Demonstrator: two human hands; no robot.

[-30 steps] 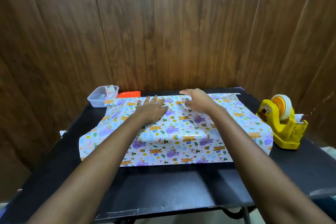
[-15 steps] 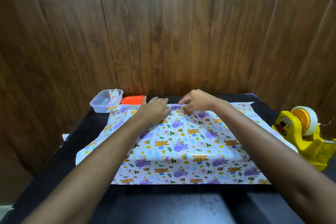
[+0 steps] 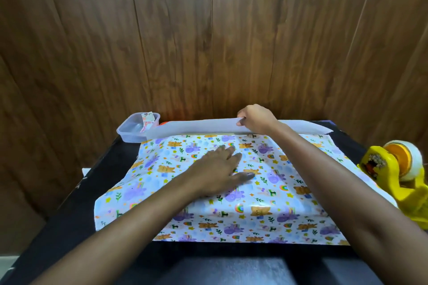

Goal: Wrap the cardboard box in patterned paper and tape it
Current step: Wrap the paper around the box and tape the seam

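Paper (image 3: pixel 278 192) lies mid-frame on the table (image 3: pixel 76 210), box unseen, presumably beneath; left hand (image 3: pixel 220 169), fingers flat, presses its centre while right hand (image 3: pixel 254 119) pinches the lifted far edge, which should be drawn over taut and square before taping.

My right hand (image 3: pixel 254 119) pinches the far edge of the shiny white paper sheet with bears and rainbows (image 3: pixel 273 194), turned up, plain white back showing. The rest lies spread under my left hand (image 3: pixel 217 173).

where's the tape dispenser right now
In the head view, the yellow tape dispenser stands on the black table at the frame's right edge, just right of the patterned paper.
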